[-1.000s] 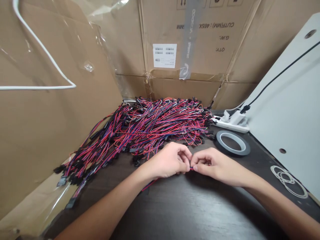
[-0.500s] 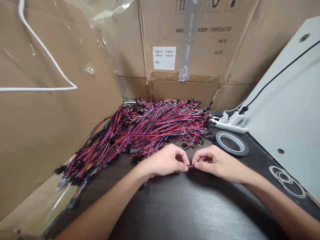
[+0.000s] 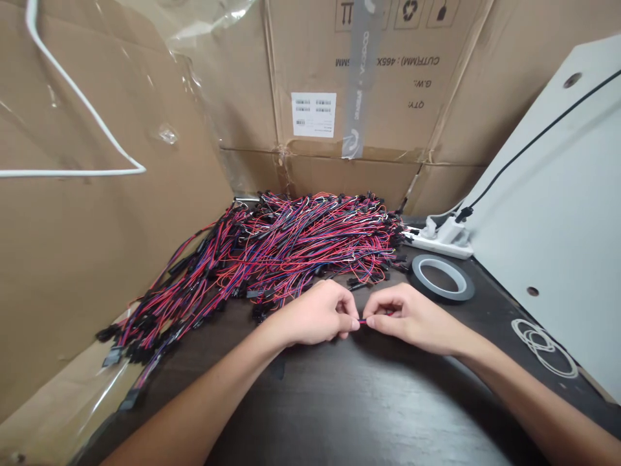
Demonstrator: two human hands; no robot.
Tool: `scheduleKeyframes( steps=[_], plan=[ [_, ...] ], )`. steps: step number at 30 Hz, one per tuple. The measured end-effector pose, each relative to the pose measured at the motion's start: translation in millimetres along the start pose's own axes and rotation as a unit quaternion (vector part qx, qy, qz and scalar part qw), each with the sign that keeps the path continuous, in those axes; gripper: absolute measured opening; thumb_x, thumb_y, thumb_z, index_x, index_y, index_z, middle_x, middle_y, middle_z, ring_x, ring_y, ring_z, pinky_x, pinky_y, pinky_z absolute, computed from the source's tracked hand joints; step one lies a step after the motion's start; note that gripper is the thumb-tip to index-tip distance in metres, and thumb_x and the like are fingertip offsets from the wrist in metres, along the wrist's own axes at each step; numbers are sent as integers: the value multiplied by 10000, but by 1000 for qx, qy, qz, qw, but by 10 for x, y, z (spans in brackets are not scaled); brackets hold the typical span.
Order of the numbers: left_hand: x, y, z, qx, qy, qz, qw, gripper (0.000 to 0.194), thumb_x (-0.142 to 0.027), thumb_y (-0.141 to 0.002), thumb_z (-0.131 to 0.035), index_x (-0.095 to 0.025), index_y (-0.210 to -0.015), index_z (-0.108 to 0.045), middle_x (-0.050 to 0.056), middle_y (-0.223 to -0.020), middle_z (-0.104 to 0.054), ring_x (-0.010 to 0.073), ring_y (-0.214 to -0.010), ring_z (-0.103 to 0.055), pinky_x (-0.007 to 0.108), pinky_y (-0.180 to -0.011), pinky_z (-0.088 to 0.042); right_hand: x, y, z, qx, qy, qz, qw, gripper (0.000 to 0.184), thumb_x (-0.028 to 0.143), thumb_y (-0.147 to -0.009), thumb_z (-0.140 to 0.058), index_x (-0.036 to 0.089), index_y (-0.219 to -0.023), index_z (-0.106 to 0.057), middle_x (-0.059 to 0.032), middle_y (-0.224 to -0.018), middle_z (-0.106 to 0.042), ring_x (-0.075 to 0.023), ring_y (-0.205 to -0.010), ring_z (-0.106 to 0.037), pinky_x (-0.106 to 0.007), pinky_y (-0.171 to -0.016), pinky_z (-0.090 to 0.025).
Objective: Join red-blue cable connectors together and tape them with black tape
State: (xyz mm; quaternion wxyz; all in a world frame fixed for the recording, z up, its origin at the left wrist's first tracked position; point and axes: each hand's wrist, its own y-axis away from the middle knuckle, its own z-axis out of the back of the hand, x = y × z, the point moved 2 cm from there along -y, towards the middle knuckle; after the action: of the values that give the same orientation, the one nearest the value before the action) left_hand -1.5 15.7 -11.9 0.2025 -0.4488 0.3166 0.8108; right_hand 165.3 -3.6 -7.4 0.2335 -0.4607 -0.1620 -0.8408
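Note:
Between my two hands, just above the dark table (image 3: 310,408), runs a short visible stretch of a red and blue wire bundle (image 3: 363,321). My left hand (image 3: 317,315) pinches it between thumb and fingertips. Close by on the right, my right hand (image 3: 410,317) pinches the same bundle, its fingers curled. The rest of the bundle is mostly hidden by the hands. Behind them lies a large heap of red, blue and purple wires with black connectors (image 3: 310,239).
A roll of dark tape (image 3: 418,283) lies right of the heap, before a white power strip (image 3: 436,244) with plugs. A coil of pale cord (image 3: 546,349) rests at the right near a white panel (image 3: 577,194). Cardboard boxes (image 3: 388,129) stand behind and at the left (image 3: 121,246).
The gap between my hands has narrowed slightly, and less of the wire bundle shows. The wire ends seen below my left hand are now mostly hidden. The whole view has shifted a little.

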Motion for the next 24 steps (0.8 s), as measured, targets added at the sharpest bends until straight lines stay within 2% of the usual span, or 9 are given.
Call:
scheduleKeyframes(
  steps=[4,8,11,15,18,24],
  plan=[
    [11,2,94,12,22,-4,1000,105,-220,-718,-610,-134,-659,-595,-27,-523,-563,62,-435,-408,182,-438,-293,-26,-9,30,-9,7,12,1000,196,286,-777,-556,135,-670,-619,14,-577,-522,-96,-538,-405,-216,-506,-321],
    [82,6,196,65,75,23,995,120,-232,-671,-651,-136,-642,-585,-29,-513,-568,52,-388,-409,174,-390,-288,-61,-24,35,-29,22,29,999,221,296,-781,-558,133,-643,-616,18,-553,-502,-93,-526,-396,-215,-496,-309],
    [114,32,207,128,101,44,986,142,-229,-658,-660,-138,-601,-568,-8,-507,-596,81,-395,-506,191,-408,-397,-62,-24,22,-10,37,43,998,225,285,-784,-564,127,-638,-631,17,-545,-516,-91,-520,-400,-213,-496,-309],
    [125,72,168,192,151,53,968,152,-232,-681,-682,-136,-609,-589,34,-584,-669,119,-530,-638,223,-540,-516,-35,-2,30,-1,41,66,997,248,310,-797,-577,121,-660,-659,6,-548,-547,-92,-511,-412,-210,-486,-316],
    [136,83,153,202,158,53,965,178,-253,-693,-703,-132,-618,-597,46,-620,-689,124,-569,-661,228,-575,-528,-33,9,54,-12,51,84,995,278,338,-819,-574,115,-681,-670,-8,-562,-572,-97,-516,-433,-214,-493,-333],
    [128,87,147,180,140,49,972,193,-267,-709,-704,-128,-619,-605,50,-610,-686,127,-551,-655,239,-582,-519,-83,17,143,-15,63,85,994,324,386,-839,-569,122,-681,-673,-21,-578,-586,-109,-524,-454,-223,-499,-352]
  ],
)
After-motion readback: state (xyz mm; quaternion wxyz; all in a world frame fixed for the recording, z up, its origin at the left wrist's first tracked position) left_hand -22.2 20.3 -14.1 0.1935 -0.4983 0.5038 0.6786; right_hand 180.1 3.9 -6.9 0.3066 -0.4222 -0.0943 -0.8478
